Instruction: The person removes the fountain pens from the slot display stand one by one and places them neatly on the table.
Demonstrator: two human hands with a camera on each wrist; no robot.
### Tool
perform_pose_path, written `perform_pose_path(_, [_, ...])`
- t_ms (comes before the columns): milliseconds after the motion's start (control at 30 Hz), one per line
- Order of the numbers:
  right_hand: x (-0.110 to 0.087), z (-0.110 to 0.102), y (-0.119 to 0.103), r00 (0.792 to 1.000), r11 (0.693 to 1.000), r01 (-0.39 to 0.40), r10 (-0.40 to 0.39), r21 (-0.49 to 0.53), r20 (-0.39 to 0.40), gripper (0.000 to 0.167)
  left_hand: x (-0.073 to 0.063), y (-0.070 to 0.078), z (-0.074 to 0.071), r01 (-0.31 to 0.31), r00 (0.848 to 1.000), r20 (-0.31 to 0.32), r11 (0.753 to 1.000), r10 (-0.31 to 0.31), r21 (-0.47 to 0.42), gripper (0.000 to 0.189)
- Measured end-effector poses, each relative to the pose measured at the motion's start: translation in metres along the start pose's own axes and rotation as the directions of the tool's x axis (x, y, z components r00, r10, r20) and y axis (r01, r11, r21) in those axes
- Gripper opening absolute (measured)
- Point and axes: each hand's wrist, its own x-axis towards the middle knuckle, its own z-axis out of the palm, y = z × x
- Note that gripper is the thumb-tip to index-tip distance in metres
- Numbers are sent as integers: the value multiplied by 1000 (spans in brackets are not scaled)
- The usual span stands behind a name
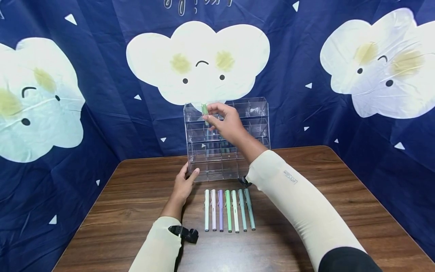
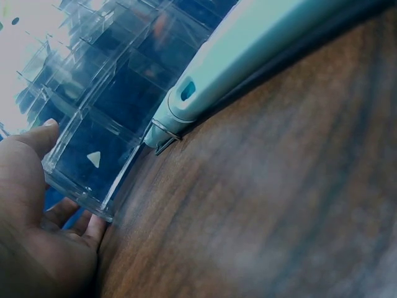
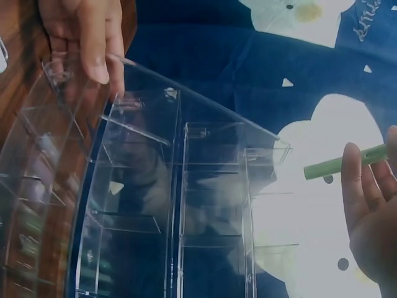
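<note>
In the head view my right hand (image 1: 228, 120) pinches a light green pen (image 1: 204, 110) between thumb and fingers, in front of the top-left compartments of a clear plastic tiered rack (image 1: 205, 174). From the right wrist, the pen (image 3: 322, 169) shows beyond the rack's upper edge, tilted, its far end covered by the fingers. My left hand (image 1: 183, 185) grips the rack's lower left corner; the left wrist view has the thumb along the side wall and the fingers curled under the corner.
On the wooden table (image 1: 136, 211), several pens (image 1: 229, 211) in white, pink, purple, green and teal lie side by side before the rack. One pale pen (image 2: 229, 56) looms close in the left wrist view. A dark blue cloud-print cloth (image 1: 292, 124) hangs behind.
</note>
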Motion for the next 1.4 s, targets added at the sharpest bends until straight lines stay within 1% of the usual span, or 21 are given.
perform_pose_path(167, [-18, -7, 3, 1000, 999, 23, -23, 27, -1, 21, 0, -1, 0, 15, 1000, -3, 1000, -15, -4, 72])
perform_pose_path(333, [-38, -15, 13, 1000, 999, 31, -31, 12, -2, 18, 0, -2, -1, 21, 1000, 4, 1000, -21, -10, 73])
perform_pose_path(533, [-60, -26, 28, 999, 1000, 1, -1, 13, -51, 16, -1, -1, 0, 34, 999, 14, 999, -34, 5, 74])
perform_pose_path(733, [-80, -36, 44, 995, 998, -53, 54, 16, -81, 22, -1, -1, -1, 40, 999, 6, 999, -40, 20, 74])
perform_pose_path(833, [-89, -41, 50, 995, 998, -48, 50, 31, -84, 26, 0, -1, -1, 35, 999, 11, 999, -36, 21, 73])
perform_pose_path(900, [-94, -44, 54, 996, 999, -37, 40, 39, -81, 32, 0, 0, -2, 30, 999, 13, 999, -30, 17, 73])
perform_pose_path(1000, [-101, -50, 59, 997, 998, -26, 30, 54, -64, 47, 1, 1, -1, 30, 1000, 10, 999, -30, 12, 71])
perform_pose_path(1067, [-105, -54, 63, 998, 999, -22, 25, 47, -55, 59, 1, 1, 0, 32, 999, 4, 999, -32, 15, 71])
perform_pose_path(1167, [-112, -59, 68, 999, 1000, -11, 12, 22, -40, 72, 1, 2, 0, 32, 999, 2, 999, -32, 20, 72])
perform_pose_path(1267, [-119, -64, 73, 1000, 1000, 1, -1, -16, -22, 81, 0, 2, -1, 30, 1000, 6, 999, -30, 13, 72])
perform_pose_path(1400, [-129, -68, 77, 1000, 997, -25, 26, -68, 14, 88, -1, 2, -1, 36, 999, 13, 999, -36, 0, 72])
